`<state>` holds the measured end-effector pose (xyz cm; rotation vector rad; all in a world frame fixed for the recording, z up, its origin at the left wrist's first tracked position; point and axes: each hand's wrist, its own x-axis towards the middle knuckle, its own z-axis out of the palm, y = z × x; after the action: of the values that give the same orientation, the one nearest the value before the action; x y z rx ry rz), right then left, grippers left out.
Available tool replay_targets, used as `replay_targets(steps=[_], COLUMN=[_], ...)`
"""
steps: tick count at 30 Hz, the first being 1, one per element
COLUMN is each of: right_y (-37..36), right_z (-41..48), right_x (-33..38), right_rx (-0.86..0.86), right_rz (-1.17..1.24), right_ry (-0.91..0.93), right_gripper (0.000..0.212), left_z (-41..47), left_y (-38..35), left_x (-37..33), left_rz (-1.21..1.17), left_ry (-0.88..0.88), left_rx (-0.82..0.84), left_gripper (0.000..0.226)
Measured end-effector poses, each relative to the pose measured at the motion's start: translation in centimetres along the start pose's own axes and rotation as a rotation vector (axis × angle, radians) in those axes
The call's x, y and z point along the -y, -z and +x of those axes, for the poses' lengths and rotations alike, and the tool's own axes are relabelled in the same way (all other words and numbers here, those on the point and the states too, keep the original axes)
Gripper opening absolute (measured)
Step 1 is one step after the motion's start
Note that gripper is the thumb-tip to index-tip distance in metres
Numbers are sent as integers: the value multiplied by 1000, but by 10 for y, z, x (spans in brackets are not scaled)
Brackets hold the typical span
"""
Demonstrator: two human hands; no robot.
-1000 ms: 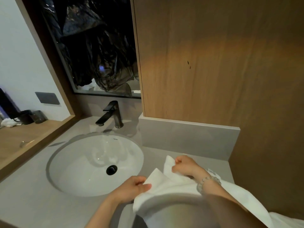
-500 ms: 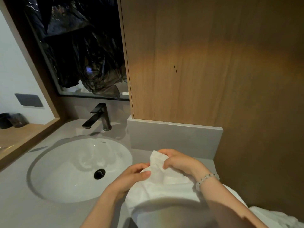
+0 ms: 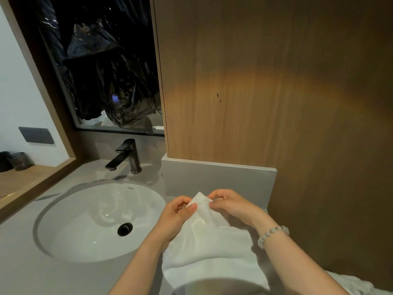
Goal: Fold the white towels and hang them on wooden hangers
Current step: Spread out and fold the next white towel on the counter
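Note:
A white towel [image 3: 209, 248] lies bunched on the grey counter to the right of the sink and runs off toward the lower right. Its two near corners are lifted and brought together in front of me. My left hand [image 3: 177, 218] pinches the towel's left corner between thumb and fingers. My right hand [image 3: 230, 206], with a bead bracelet on its wrist, pinches the right corner just beside it. The two hands almost touch. No wooden hanger is in view.
A white oval sink [image 3: 85, 222] with a black drain is set in the grey counter [image 3: 25, 262] at left. A dark faucet [image 3: 127, 156] stands behind it. A wooden panel [image 3: 265, 92] and a low grey upstand [image 3: 219, 179] close off the back right.
My hands have come together, so the two towel corners that were apart now meet. The view has shifted slightly, with the sink sitting further left.

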<state>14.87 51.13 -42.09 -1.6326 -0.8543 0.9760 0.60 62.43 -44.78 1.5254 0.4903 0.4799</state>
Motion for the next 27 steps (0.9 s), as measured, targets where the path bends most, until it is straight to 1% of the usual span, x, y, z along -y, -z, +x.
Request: replay_targets(steps=[5, 12, 16, 21, 24, 27], right_y=[-6, -12, -20, -30, -32, -32], right_z=[-2, -2, 0, 5, 11, 15], right_x=[8, 5, 6, 8, 5, 3], right_rx=[-1, 50, 60, -20, -83, -93], right_rz=[-101, -164, -117, -233, -259, -286], right_ry=[30, 7, 74, 220, 250, 266], right_gripper=[18, 18, 20, 24, 22, 22], left_z=[-6, -10, -9, -5, -5, -3], left_y=[2, 4, 4, 1, 2, 6], left_x=[0, 7, 10, 10, 11, 9], left_rz=[11, -34, -31, -33, -18, -39], left_ry=[-25, 13, 26, 23, 31, 54], left_rx=[-43, -138, -172, -186, -179, -136], left_gripper=[9, 13, 16, 17, 16, 11])
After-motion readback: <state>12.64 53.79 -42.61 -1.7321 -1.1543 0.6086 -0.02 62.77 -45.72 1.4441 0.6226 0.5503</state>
